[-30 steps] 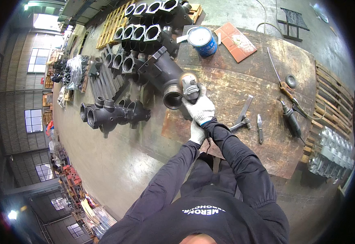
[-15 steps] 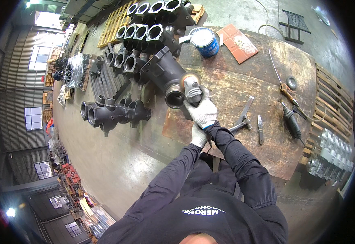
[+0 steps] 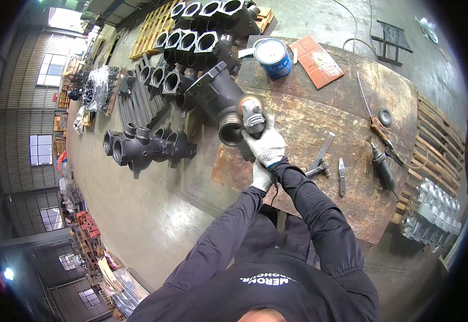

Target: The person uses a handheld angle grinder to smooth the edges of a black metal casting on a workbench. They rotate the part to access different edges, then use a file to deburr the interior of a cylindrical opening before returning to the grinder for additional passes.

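Note:
A grey angle grinder (image 3: 253,115) is in both my gloved hands, its round disc against or just over the near end of a black cast metal pipe body (image 3: 220,96). My right hand (image 3: 268,145), in a white knit glove, is closed round the grinder close behind its head. Lower down, my left hand (image 3: 262,176) is closed at the grinder's rear part, with its fingers mostly hidden by the right wrist. A cord hangs below it. The casting's open round mouth (image 3: 230,134) points toward me, left of the grinder.
On the worn wooden tabletop (image 3: 298,115) lie a hammer (image 3: 318,167), a putty knife (image 3: 341,177), a black power tool (image 3: 382,166) and a long-nozzled tool (image 3: 376,127). Farther back stand a blue can (image 3: 273,60) and a red-brown slab (image 3: 318,63). Several black castings (image 3: 142,147) stand left.
The view has shifted slightly. Both hands still hold the grinder at the casting's near end, with little visible movement along it.

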`<state>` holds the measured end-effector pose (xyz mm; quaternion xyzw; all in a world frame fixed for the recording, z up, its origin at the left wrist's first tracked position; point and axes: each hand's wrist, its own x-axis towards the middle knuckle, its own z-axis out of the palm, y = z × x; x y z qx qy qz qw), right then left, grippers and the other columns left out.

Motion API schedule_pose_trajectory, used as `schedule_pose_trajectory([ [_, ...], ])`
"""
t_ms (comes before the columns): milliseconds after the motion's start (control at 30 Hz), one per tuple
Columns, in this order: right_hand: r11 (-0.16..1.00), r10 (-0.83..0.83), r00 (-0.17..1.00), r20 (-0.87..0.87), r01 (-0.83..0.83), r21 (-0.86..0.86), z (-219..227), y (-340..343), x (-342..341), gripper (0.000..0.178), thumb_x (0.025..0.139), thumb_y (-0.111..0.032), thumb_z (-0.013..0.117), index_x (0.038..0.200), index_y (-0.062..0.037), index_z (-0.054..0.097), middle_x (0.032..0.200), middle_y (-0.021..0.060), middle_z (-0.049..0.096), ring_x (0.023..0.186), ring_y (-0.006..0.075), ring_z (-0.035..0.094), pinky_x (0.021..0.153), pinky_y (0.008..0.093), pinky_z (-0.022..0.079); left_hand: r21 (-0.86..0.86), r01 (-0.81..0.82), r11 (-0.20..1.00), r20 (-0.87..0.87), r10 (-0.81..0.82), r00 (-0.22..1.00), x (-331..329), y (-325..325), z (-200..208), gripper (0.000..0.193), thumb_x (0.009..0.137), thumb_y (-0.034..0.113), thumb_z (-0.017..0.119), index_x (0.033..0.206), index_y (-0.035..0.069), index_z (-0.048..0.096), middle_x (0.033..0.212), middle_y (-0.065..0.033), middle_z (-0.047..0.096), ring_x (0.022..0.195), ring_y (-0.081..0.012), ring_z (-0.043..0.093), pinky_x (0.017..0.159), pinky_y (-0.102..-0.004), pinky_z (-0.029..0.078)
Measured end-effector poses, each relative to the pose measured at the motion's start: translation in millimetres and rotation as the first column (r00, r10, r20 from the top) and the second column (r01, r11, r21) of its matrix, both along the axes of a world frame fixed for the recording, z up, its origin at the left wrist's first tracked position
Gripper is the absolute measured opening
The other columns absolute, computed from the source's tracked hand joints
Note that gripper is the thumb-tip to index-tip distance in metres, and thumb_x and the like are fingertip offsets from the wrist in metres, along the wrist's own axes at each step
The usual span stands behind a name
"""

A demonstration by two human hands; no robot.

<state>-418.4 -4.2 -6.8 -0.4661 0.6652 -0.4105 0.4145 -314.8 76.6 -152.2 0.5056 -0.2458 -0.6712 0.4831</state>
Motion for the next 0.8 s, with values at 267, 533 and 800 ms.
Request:
schedule_pose_trajectory([
  [267, 0.997, 0.018, 1.0, -0.011, -0.019, -0.073, 12, 17, -4, 0.087, 0.084, -0.05, 0.08, 0.148, -0.0081, 0.038, 0.112, 0.025, 0.072, 0.101, 0.0441, 0.071, 0.088, 0.0481, 0.056, -0.07, 0.433, 0.899, 0.679, -0.275, 0.681, -10, 21, 55, 0.042, 0.106, 0.011, 0.047, 0.146, -0.001, 0.047, 0.143, -0.0164, 0.06, 0.13, -0.0264, 0.059, 0.109, -0.0412, 0.048],
  [533, 0.999, 0.023, 0.999, -0.046, -0.025, -0.045, 11, 7, -1, 0.087, 0.083, -0.051, 0.08, 0.146, -0.004, 0.044, 0.119, 0.0239, 0.07, 0.106, 0.041, 0.071, 0.091, 0.0449, 0.057, -0.023, 0.097, 0.995, 0.107, -0.094, 0.99, -12, 8, 32, 0.042, 0.108, 0.014, 0.041, 0.147, -0.001, 0.047, 0.148, -0.015, 0.056, 0.133, -0.0272, 0.057, 0.114, -0.0409, 0.044],
  [800, 0.995, 0.087, 0.992, -0.09, -0.082, 0.065, 4, -17, 4, 0.087, 0.085, -0.053, 0.076, 0.149, -0.0049, 0.04, 0.111, 0.0247, 0.073, 0.1, 0.0426, 0.073, 0.087, 0.0458, 0.057, -0.107, 0.167, 0.98, 0.261, -0.135, 0.956, -13, -17, 19, 0.04, 0.106, 0.007, 0.047, 0.145, 0.0, 0.045, 0.145, -0.0145, 0.058, 0.131, -0.0261, 0.057, 0.112, -0.0387, 0.046],
])
